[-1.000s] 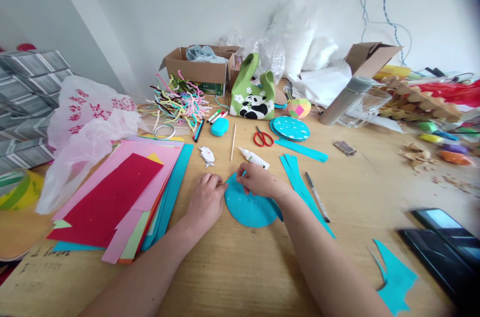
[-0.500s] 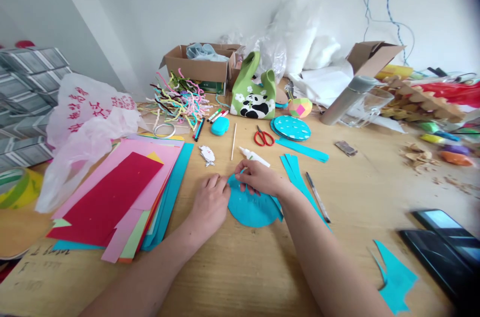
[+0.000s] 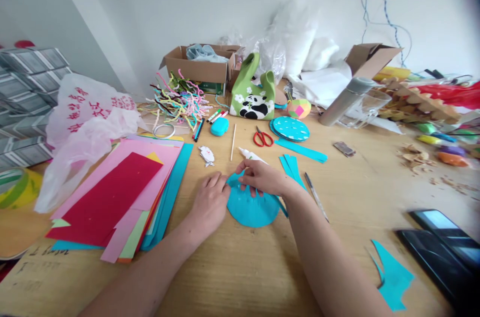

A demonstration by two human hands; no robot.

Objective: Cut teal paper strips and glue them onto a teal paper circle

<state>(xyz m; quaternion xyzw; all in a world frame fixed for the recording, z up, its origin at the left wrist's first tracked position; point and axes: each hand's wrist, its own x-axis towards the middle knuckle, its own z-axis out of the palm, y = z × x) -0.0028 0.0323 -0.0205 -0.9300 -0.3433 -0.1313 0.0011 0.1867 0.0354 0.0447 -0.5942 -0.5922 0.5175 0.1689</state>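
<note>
A round blue paper disc lies flat on the wooden table between my hands. My left hand rests at the disc's left edge, its fingers bent and pressed together; what they pinch is too small to tell. Over the upper part of the disc is my right hand, thumb and forefinger closed near the disc's top left edge. A narrow blue strip sticks out under my right wrist. Just behind that hand lies a white glue tube, partly covered.
Red scissors, a wooden stick and patterned blue discs lie behind. Coloured paper is stacked left. A pen, blue offcuts and dark phones lie right.
My right hand has shifted very slightly over the disc, and the narrow strip under the wrist has moved a little to the right. My left hand stays in place.
</note>
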